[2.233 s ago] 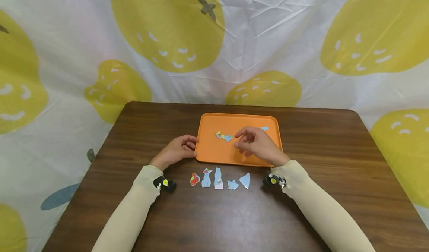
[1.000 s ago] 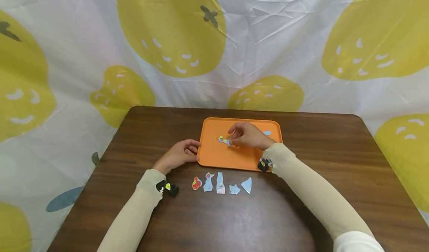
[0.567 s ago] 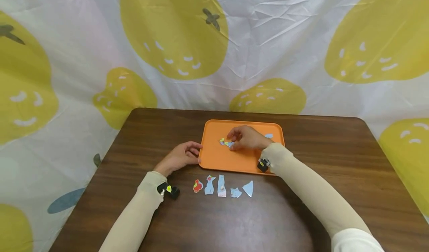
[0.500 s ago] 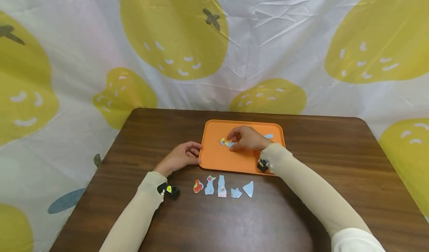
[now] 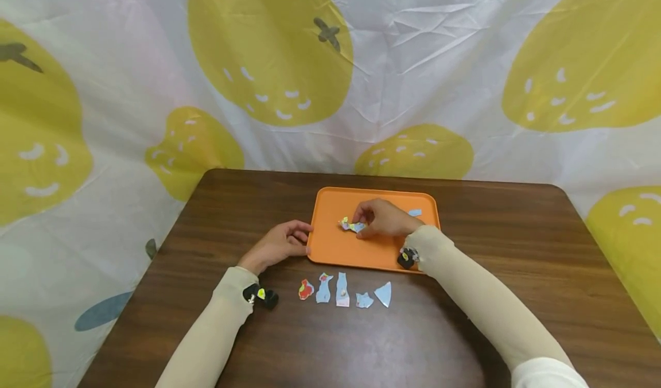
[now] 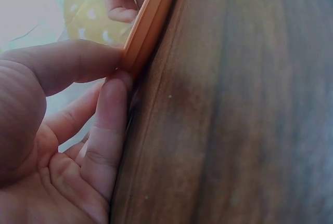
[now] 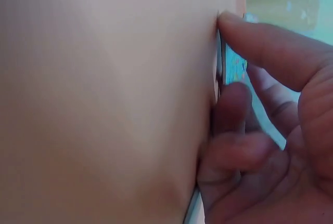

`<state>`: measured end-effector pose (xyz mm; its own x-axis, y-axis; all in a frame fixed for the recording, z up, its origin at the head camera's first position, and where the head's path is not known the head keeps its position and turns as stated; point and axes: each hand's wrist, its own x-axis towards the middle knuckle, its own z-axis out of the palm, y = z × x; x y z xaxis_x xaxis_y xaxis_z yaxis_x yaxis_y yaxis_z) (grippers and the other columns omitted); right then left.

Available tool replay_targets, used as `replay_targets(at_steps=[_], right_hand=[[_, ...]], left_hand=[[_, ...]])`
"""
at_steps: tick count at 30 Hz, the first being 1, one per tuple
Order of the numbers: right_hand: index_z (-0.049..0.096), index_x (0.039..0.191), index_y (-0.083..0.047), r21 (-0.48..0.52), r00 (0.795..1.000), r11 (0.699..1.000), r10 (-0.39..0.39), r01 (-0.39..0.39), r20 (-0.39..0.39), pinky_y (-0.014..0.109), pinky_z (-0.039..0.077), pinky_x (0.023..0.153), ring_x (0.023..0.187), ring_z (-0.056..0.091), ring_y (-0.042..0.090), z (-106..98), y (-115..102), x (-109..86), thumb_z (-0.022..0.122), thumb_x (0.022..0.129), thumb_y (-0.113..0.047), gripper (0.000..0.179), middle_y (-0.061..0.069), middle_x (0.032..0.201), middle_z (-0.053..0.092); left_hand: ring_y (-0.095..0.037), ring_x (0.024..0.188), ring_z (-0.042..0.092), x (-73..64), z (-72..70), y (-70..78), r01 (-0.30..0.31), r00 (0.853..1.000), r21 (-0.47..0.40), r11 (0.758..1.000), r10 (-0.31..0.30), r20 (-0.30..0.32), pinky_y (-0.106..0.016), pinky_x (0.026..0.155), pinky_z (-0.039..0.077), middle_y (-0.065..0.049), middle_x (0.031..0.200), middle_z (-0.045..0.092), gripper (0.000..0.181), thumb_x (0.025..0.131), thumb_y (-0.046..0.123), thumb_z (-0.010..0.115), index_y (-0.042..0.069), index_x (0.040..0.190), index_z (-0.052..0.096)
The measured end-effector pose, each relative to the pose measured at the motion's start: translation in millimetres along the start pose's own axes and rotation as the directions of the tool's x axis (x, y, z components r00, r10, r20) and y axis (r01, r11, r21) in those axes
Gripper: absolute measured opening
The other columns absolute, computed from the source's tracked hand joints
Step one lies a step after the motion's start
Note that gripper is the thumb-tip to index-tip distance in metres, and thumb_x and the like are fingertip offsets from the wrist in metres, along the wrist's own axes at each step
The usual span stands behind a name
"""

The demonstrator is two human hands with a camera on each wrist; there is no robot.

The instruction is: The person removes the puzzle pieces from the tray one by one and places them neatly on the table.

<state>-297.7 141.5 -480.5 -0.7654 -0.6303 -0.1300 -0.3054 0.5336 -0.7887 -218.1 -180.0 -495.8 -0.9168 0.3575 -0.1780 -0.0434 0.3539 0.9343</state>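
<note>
My left hand (image 5: 276, 244) pinches the left rim of the orange tray (image 5: 330, 255), thumb on top and fingertips against its outer side, as the left wrist view shows. Over the tray, my right hand (image 5: 386, 218) has thumb and fingers at the right end of a flat light-blue printed puzzle piece (image 5: 356, 227). A small yellow-and-purple patterned piece (image 5: 345, 222) lies right against its left end. My fingers hide part of the light-blue one. In the right wrist view the thumb and fingertips grip either side of the light-blue piece (image 7: 235, 65), close over the tray surface.
Another light-blue piece (image 5: 415, 212) lies at the tray's back right. In front of the tray, several irregular pieces form a row on the brown table (image 5: 310, 342), from a red piece (image 5: 306, 289) to a light-blue triangular piece (image 5: 384, 294). A lemon-print cloth (image 5: 289, 141) hangs behind.
My right hand has moved left and down from above the tray onto the light-blue piece and now grips its right end. The left hand stays at the tray's rim.
</note>
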Motion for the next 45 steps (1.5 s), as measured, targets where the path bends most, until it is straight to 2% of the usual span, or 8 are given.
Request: replay_targets(at_steps=[7, 13, 16, 21, 23, 34, 45], right_hand=[[0.073, 0.102, -0.011, 0.028, 1.000, 0.999, -0.015, 0.014, 0.008, 0.029, 0.053, 0.078, 0.085, 0.064, 0.018, -0.6, -0.8, -11.0, 0.085, 0.089, -0.011, 0.018, 0.004, 0.092, 0.072], [0.073, 0.103, -0.007, 0.052, 1.000, 0.999, -0.005, 0.006, -0.005, 0.030, 0.054, 0.080, 0.087, 0.067, 0.019, -4.1, -4.3, -15.9, 0.082, 0.091, -0.008, 0.014, 0.009, 0.095, 0.075], [0.071, 0.110, -0.006, 0.070, 1.000, 0.998, 0.007, -0.006, -0.010, 0.029, 0.055, 0.076, 0.084, 0.067, 0.018, -5.3, -3.2, -17.2, 0.081, 0.090, -0.005, 0.022, 0.008, 0.093, 0.074], [0.062, 0.135, -0.007, 0.131, 1.000, 0.991, 0.016, -0.015, -0.006, 0.031, 0.057, 0.074, 0.078, 0.068, 0.019, -7.0, -4.4, -19.9, 0.077, 0.090, 0.003, 0.048, 0.009, 0.092, 0.072], [0.060, 0.141, -0.008, 0.146, 1.000, 0.989, 0.013, -0.012, -0.004, 0.032, 0.058, 0.074, 0.078, 0.068, 0.021, -8.3, -6.9, -21.3, 0.077, 0.090, 0.004, 0.055, 0.011, 0.093, 0.073], [0.056, 0.149, -0.010, 0.094, 1.000, 0.996, 0.002, -0.001, -0.019, 0.031, 0.056, 0.083, 0.089, 0.068, 0.021, -13.8, -14.0, -33.3, 0.076, 0.092, 0.001, 0.062, 0.009, 0.098, 0.072], [0.056, 0.148, -0.008, 0.096, 0.999, 0.995, -0.008, 0.012, -0.049, 0.033, 0.059, 0.080, 0.087, 0.068, 0.023, -12.6, -21.3, -47.3, 0.075, 0.091, 0.003, 0.061, 0.011, 0.100, 0.071]], left_hand=[[-0.016, 0.082, 0.063, 0.4, 2.0, -6.0, -0.005, 1.000, -0.008, 1.000, 0.005, 0.006, -0.024, 0.076, 0.052, -0.010, 0.106, 0.064, 0.052, 0.087, 0.006, 0.084, 0.004, 0.135, 0.065], [-0.016, 0.082, 0.063, 1.8, 3.1, -5.2, -0.016, 1.000, -0.024, 1.000, 0.016, 0.007, -0.023, 0.078, 0.052, -0.012, 0.107, 0.063, 0.052, 0.087, 0.004, 0.084, 0.003, 0.135, 0.065], [-0.016, 0.083, 0.064, 2.6, 3.4, -4.2, -0.017, 1.000, -0.028, 0.999, 0.017, 0.012, -0.023, 0.078, 0.053, -0.012, 0.107, 0.063, 0.052, 0.087, 0.005, 0.084, 0.003, 0.136, 0.065], [-0.018, 0.085, 0.064, 2.3, 2.4, -3.9, -0.014, 1.000, -0.022, 1.000, 0.015, 0.013, -0.024, 0.080, 0.052, -0.013, 0.109, 0.063, 0.052, 0.087, 0.007, 0.085, 0.005, 0.135, 0.065], [-0.019, 0.086, 0.063, 1.9, 1.6, -3.8, -0.010, 1.000, -0.019, 1.000, 0.010, 0.007, -0.025, 0.080, 0.051, -0.013, 0.109, 0.064, 0.052, 0.086, 0.008, 0.086, 0.007, 0.135, 0.066], [-0.020, 0.087, 0.063, -1.0, 0.0, -0.6, -0.002, 1.000, 0.008, 1.000, 0.002, 0.003, -0.027, 0.083, 0.051, -0.014, 0.112, 0.064, 0.052, 0.087, 0.011, 0.086, 0.008, 0.136, 0.066], [-0.017, 0.083, 0.062, 0.3, -0.2, -0.1, 0.003, 1.000, 0.006, 1.000, -0.003, 0.007, -0.023, 0.078, 0.053, -0.014, 0.110, 0.063, 0.052, 0.089, 0.008, 0.084, 0.004, 0.137, 0.064]])
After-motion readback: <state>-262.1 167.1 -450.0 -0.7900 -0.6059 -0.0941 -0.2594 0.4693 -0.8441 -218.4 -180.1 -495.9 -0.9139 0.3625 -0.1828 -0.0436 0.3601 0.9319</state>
